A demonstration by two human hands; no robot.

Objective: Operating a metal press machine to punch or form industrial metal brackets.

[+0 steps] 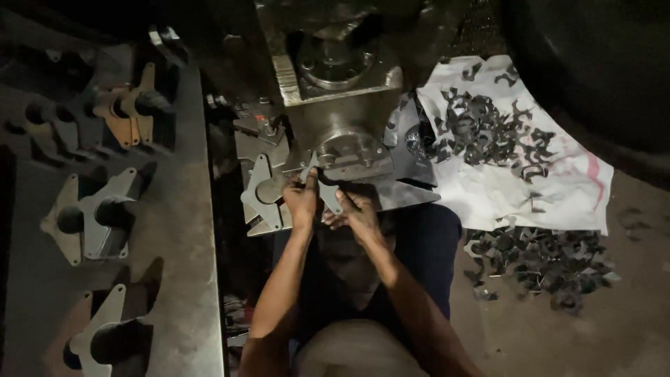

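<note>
While both hands meet at the base of the press machine (335, 91), the left hand (300, 199) closes its fingers on a small flat metal piece (319, 183) — the piece lies on the machine's plate, just under the round die. The right hand (356, 209) pinches the same piece's lower end. Stamped parts (488, 129) heap on a white cloth (558, 195) on the floor, right of the machine. Flanged brackets (91, 220) stand along the bench (181, 265) — left side.
</note>
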